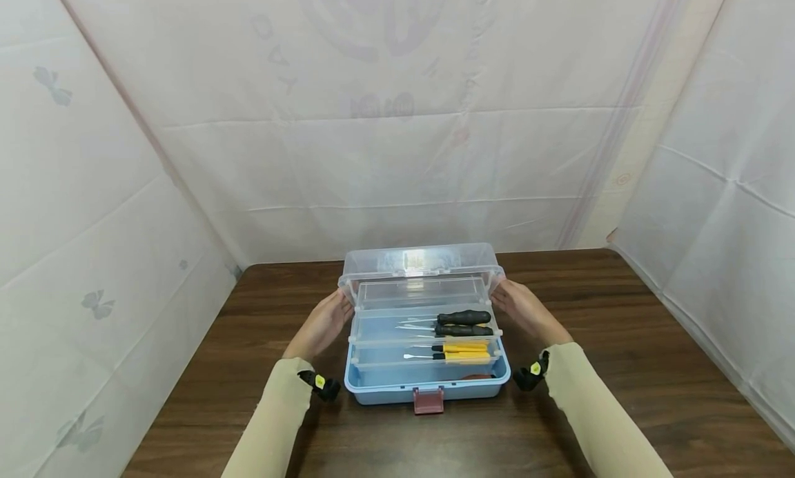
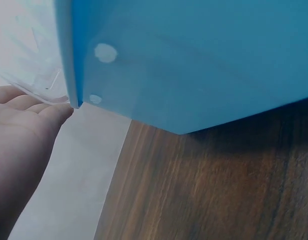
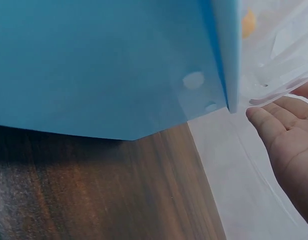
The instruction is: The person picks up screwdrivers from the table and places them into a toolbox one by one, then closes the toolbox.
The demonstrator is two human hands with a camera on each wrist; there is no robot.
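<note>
Sleeves of mine frame the near edge of the dark wooden table [image 1: 621, 340], and between them sits the blue toolbox [image 1: 428, 385] at the middle of it, red latch [image 1: 428, 399] facing me. From the left: my left hand [image 1: 323, 323] lies with fingers straight and relaxed against the left end of the clear lid [image 1: 419, 261], which stands tipped back; the wrist view shows my fingertips [image 2: 56, 112] just touching the lid's edge beside the blue corner, pinching nothing. Between my hands the fold-out trays are spread, holding black-handled screwdrivers [image 1: 462, 318] above yellow-handled ones [image 1: 462, 350]. On the right, my right hand [image 1: 524, 309] mirrors the left, fingers extended along the lid's right end, not curled round it. I judge the box light but rattly: thin, smooth plastic that flexes, with loose tools that could slide, so the lid's two ends, held evenly, seem the sound place to take it
</note>
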